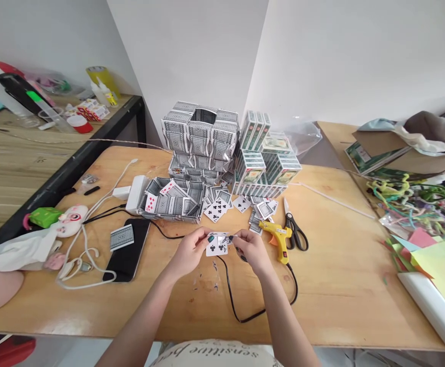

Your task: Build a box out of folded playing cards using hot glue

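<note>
Near the middle of the wooden table, my left hand pinches the left side of a playing card that shows clubs. My right hand is closed at the card's right edge, and something dark, partly hidden, shows under its fingers. A yellow glue gun lies just right of my right hand, with black-handled scissors beyond it. Behind my hands is an open box made of cards with loose cards in it. Small scraps lie below the held card.
A tall structure of patterned cards and stacked card packs stand at the back. A black phone bearing one card and white cables lie left. A black cord loops in front. Coloured paper and pipe cleaners fill the right.
</note>
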{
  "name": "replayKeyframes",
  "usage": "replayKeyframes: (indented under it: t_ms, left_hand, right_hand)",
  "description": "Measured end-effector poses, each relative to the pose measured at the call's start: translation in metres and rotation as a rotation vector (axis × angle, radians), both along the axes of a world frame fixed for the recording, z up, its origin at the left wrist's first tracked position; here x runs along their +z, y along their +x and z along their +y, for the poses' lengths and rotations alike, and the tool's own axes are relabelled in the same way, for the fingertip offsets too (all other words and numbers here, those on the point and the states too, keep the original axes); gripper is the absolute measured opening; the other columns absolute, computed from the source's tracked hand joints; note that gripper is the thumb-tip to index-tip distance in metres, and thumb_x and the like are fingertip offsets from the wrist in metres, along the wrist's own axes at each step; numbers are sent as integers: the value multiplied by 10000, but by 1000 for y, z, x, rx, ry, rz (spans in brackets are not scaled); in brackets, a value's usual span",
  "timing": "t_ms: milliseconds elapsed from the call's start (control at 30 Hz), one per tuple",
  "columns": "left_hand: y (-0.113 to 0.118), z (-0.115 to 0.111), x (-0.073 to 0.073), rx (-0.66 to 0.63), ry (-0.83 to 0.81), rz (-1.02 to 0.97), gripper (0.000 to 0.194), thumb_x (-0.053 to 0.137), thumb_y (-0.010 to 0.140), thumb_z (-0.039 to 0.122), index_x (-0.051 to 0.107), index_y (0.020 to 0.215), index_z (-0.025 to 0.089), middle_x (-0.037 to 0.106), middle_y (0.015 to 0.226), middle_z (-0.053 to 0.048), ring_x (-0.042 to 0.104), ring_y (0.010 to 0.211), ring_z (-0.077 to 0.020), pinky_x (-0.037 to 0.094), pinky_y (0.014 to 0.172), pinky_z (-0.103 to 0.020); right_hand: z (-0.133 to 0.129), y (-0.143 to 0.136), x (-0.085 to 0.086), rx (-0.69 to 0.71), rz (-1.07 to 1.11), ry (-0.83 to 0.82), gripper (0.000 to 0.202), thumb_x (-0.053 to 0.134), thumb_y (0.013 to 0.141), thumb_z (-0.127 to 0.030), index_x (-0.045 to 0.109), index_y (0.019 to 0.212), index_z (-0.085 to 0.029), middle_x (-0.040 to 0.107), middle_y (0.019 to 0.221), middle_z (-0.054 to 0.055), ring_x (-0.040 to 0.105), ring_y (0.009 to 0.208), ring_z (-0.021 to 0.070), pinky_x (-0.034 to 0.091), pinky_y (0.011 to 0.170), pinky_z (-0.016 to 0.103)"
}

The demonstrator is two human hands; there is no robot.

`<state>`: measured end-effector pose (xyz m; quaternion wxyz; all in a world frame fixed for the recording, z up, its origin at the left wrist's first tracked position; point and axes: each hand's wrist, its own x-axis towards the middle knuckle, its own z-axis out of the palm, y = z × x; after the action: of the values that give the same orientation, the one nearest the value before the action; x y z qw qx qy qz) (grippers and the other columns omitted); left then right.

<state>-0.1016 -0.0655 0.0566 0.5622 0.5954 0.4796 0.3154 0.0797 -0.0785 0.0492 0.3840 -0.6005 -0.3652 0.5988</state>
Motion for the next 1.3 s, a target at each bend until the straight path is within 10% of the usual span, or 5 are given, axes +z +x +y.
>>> replayKeyframes:
  t_ms: [233,700,1300]
  left_hand:
    - [9,0,-2,108,-346,-276,292,520,750,380,600,835,112,655,841,-97,616,735,-189,494,663,-319]
    - [18,5,14,35,-147,-64,221,574,662,88,579,877,141,624,692,-10,607,681,-132,505,681,-270]
    - [20,-8,14,-93,144,312,197,539,741,282,537,588,159,559,586,8,502,581,-118,370,555,-223]
  right_hand:
    - [-5,0,6,45,-262,188,184,527,699,-330,485,601,-181,389,443,-64,321,401,70,231,379,191]
    - [-17,-8,25,109,-357,314,231,481,784,-352,533,639,-180,384,483,-54,319,442,84,243,426,205]
    - [-23,-3,25,167,-374,375,209,479,789,-301,583,662,-172,446,525,-28,352,480,97,264,455,214]
